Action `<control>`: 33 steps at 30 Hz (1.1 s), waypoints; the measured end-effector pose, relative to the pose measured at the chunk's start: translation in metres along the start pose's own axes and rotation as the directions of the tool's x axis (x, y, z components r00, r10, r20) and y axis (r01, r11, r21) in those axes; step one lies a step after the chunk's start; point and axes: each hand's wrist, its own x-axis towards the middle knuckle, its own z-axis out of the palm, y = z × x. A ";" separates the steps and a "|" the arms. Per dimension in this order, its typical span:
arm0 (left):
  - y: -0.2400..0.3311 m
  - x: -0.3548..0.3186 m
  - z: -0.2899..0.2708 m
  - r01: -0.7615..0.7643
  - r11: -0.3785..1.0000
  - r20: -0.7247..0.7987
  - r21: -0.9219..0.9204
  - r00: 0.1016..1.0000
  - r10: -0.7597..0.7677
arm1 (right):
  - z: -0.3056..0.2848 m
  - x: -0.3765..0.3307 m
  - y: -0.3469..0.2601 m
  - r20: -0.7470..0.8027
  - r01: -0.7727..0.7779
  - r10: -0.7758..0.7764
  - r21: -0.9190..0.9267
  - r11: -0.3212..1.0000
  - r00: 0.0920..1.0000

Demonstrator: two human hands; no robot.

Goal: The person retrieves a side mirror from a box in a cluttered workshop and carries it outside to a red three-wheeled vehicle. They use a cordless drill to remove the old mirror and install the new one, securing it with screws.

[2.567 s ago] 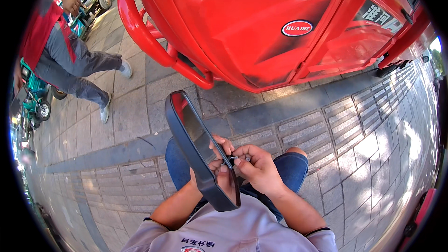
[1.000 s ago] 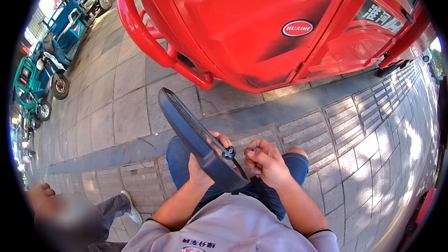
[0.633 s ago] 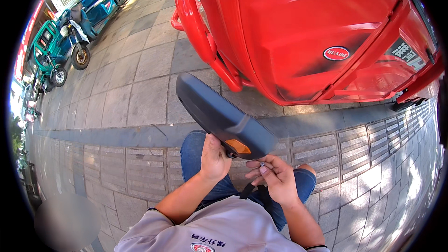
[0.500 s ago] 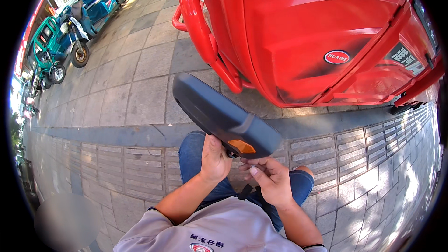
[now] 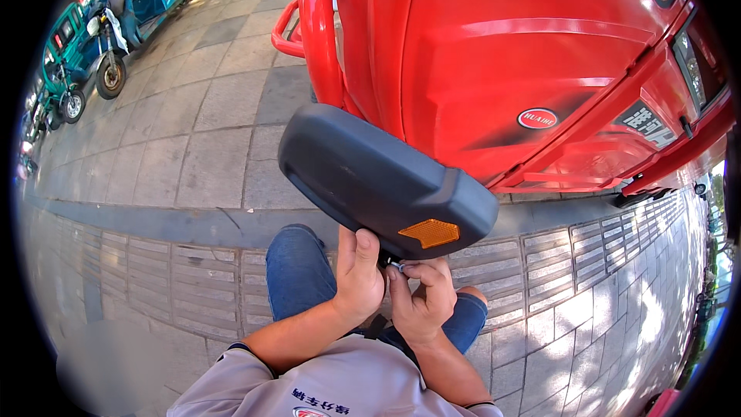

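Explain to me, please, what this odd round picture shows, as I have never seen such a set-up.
There is no robot here: a person works with two bare hands. A wide fisheye camera on the person's head looks down, so straight lines bend near the rim. The left hand holds a dark housing with an orange panel by its lower edge. Just below it, the right hand pinches a small shiny piece, too small to identify. On the paved ground stands a red vehicle, with others parked farther left.
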 end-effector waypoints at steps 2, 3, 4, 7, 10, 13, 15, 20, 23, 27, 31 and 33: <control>-0.002 -0.001 0.001 -0.004 1.000 -0.003 0.023 1.000 0.004 | -0.001 0.003 0.000 0.011 0.078 -0.077 -0.078 0.994 0.997; -0.003 0.000 0.001 -0.008 0.999 0.006 0.034 1.000 0.008 | 0.000 0.004 0.001 0.012 0.113 -0.113 -0.116 0.987 0.994; -0.004 0.000 0.001 -0.013 0.999 0.014 0.046 1.000 0.012 | 0.000 0.004 0.002 0.016 0.148 -0.148 -0.154 0.977 0.989; -0.006 -0.001 0.000 -0.011 0.998 0.019 0.065 1.000 0.010 | -0.003 0.005 0.003 0.031 0.180 -0.178 -0.207 0.962 0.984; -0.006 -0.001 0.002 -0.009 0.998 0.023 0.059 1.000 0.007 | -0.008 0.003 0.005 0.046 0.186 -0.181 -0.226 0.956 0.982; -0.001 0.001 0.010 -0.026 0.999 0.039 0.027 0.999 0.025 | -0.012 0.000 0.005 0.102 0.242 -0.223 -0.256 0.936 0.970; -0.002 0.000 0.008 -0.034 0.997 0.042 0.069 0.999 0.031 | -0.013 0.001 0.005 0.124 0.277 -0.252 -0.260 0.925 0.960; -0.003 -0.001 0.004 -0.053 0.995 0.051 0.090 0.998 0.048 | -0.012 0.007 -0.002 0.178 0.188 -0.145 -0.256 0.948 0.973; -0.007 -0.002 -0.001 -0.039 0.996 0.023 0.077 0.999 0.038 | -0.013 0.008 -0.009 0.206 0.150 -0.098 -0.254 0.955 0.974; -0.006 0.002 0.000 -0.015 0.998 0.020 -0.058 1.000 0.017 | -0.051 -0.011 -0.012 0.077 0.004 0.013 -0.225 0.974 0.997; 0.000 0.001 -0.013 0.162 0.966 0.075 -0.200 0.986 -0.150 | -0.144 -0.052 0.053 -0.185 -0.386 0.341 -0.342 0.857 0.922; -0.003 0.010 -0.015 0.042 0.998 0.211 0.042 0.976 -0.050 | -0.196 -0.109 0.119 -0.411 -0.689 0.592 -0.138 0.711 0.693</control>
